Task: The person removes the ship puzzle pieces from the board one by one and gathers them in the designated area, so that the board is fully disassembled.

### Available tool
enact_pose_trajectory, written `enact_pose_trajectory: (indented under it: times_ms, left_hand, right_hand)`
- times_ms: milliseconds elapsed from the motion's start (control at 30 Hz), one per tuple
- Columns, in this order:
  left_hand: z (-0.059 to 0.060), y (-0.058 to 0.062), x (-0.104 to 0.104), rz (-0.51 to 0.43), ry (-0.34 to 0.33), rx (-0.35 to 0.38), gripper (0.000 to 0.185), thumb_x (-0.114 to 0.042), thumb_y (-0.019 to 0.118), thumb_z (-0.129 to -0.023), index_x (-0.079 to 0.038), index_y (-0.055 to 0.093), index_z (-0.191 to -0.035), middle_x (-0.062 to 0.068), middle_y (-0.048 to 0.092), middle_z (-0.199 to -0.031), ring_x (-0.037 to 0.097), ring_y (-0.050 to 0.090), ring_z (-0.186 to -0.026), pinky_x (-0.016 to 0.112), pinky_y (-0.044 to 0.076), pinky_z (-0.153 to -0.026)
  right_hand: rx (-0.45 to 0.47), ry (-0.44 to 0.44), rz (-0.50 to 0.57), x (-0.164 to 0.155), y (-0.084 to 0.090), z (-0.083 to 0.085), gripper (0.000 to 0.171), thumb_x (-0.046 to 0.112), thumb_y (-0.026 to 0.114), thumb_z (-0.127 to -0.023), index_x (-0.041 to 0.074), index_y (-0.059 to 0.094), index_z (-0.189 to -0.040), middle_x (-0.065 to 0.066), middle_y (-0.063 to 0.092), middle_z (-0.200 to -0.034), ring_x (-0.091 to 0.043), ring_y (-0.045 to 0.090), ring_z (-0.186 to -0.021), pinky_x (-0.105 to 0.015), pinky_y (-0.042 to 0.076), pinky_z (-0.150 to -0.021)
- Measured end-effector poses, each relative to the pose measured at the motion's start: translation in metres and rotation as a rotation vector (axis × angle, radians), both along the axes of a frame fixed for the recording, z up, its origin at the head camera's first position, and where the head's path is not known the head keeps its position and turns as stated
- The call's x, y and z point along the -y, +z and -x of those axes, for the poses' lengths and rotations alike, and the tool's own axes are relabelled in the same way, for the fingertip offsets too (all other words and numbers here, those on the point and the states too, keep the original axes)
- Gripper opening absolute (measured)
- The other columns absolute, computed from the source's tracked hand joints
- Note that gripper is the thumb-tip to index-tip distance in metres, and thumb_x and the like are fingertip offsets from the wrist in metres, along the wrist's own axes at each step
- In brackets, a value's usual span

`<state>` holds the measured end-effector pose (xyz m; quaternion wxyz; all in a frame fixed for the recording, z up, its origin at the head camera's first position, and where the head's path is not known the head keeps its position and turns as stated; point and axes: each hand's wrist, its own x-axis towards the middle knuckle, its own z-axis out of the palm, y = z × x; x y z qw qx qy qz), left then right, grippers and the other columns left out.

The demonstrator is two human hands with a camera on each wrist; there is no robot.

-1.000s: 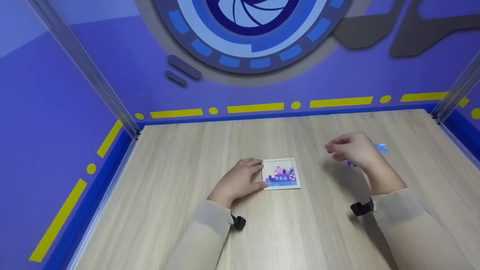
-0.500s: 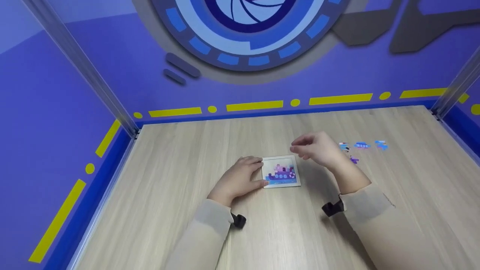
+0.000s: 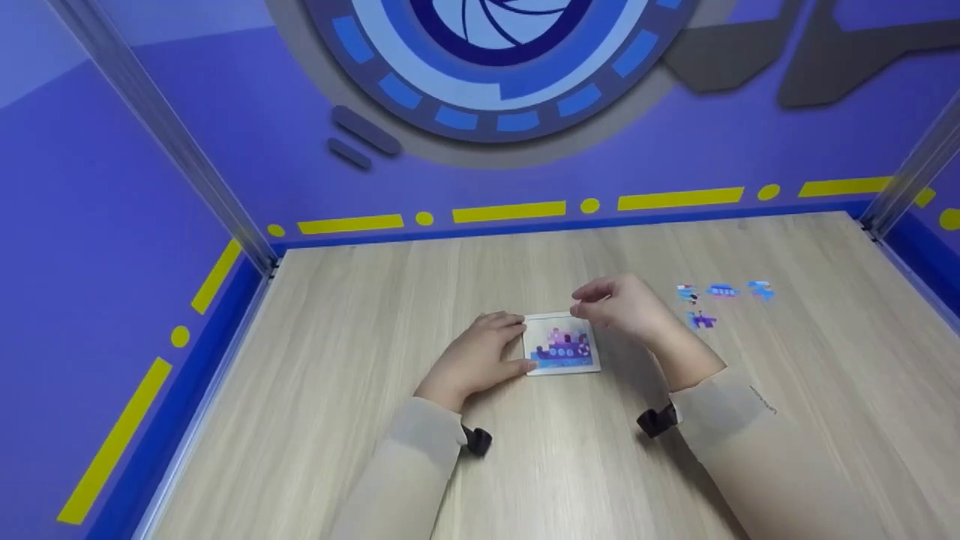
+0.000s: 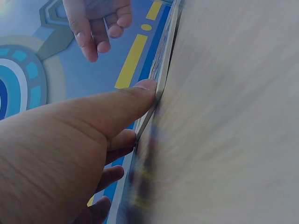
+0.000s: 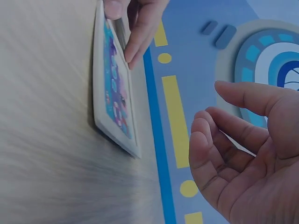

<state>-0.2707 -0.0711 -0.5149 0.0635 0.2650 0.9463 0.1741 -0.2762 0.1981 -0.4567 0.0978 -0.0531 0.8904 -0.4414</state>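
Observation:
A small white-framed puzzle board with a blue and purple picture lies flat on the wooden table. My left hand holds its left edge between thumb and fingers; the thumb tip presses on the frame. My right hand hovers just above the board's upper right corner, fingers loosely curled. Seen from the right wrist, that hand has nothing in it and stays off the board. Several loose puzzle pieces lie to the right.
Purple walls with yellow dashes close the table at the back and on both sides. A metal post stands at the back left corner, another at the back right. Black wrist straps sit on both sleeves.
My right hand has travelled left from over the loose pieces to above the board's upper right corner. The pieces it hid are now in sight. The left hand and board have stayed put.

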Motion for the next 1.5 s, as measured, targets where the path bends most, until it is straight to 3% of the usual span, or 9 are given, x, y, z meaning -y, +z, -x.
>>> enact_pose_trajectory:
  times_ms: [267,500,967,1100,1500]
  left_hand:
    - [0.0,-0.001,0.0,0.0,-0.004,-0.007,0.075,-0.06,0.068,-0.094,-0.014,0.055,-0.152,0.0,0.049,-0.162,0.022,0.036,-0.157,0.04,0.021,-0.135]
    - [0.0,-0.001,-0.001,-0.007,-0.006,-0.012,0.075,-0.06,0.067,-0.094,-0.014,0.055,-0.152,-0.001,0.05,-0.161,0.023,0.036,-0.157,0.041,0.021,-0.135]
    - [0.0,-0.001,0.001,-0.006,-0.01,-0.011,0.075,-0.06,0.067,-0.094,-0.015,0.054,-0.152,-0.002,0.048,-0.162,0.023,0.035,-0.157,0.041,0.025,-0.134]
    - [0.0,-0.001,0.0,-0.005,-0.009,-0.015,0.075,-0.061,0.066,-0.095,-0.014,0.054,-0.152,-0.002,0.048,-0.162,0.023,0.035,-0.157,0.041,0.021,-0.135]
    - [-0.001,0.002,-0.003,-0.003,-0.007,-0.028,0.073,-0.056,0.07,-0.094,-0.012,0.056,-0.15,0.0,0.05,-0.161,0.022,0.041,-0.154,0.038,0.033,-0.13]
  right_hand:
    - [-0.002,0.032,-0.032,0.006,-0.013,0.002,0.041,0.031,0.077,-0.092,0.013,0.074,-0.129,-0.007,0.072,-0.118,-0.026,0.062,-0.104,-0.032,0.057,-0.087]
    - [0.025,0.064,-0.045,0.007,-0.022,-0.001,0.042,0.024,0.079,-0.091,0.012,0.072,-0.13,-0.011,0.07,-0.121,-0.028,0.062,-0.107,-0.036,0.059,-0.088]
    - [0.051,0.09,-0.111,0.014,-0.035,-0.004,0.038,0.018,0.082,-0.088,0.011,0.075,-0.125,-0.007,0.072,-0.111,-0.025,0.064,-0.102,-0.043,0.06,-0.093]
    - [0.047,0.09,-0.121,0.014,-0.038,-0.003,0.038,0.016,0.082,-0.088,0.009,0.075,-0.124,-0.006,0.072,-0.106,-0.023,0.062,-0.097,-0.037,0.057,-0.088]
    - [-0.003,0.136,-0.172,0.014,-0.042,-0.002,0.035,0.014,0.083,-0.086,0.006,0.078,-0.119,-0.005,0.072,-0.097,-0.02,0.059,-0.09,-0.032,0.052,-0.08]
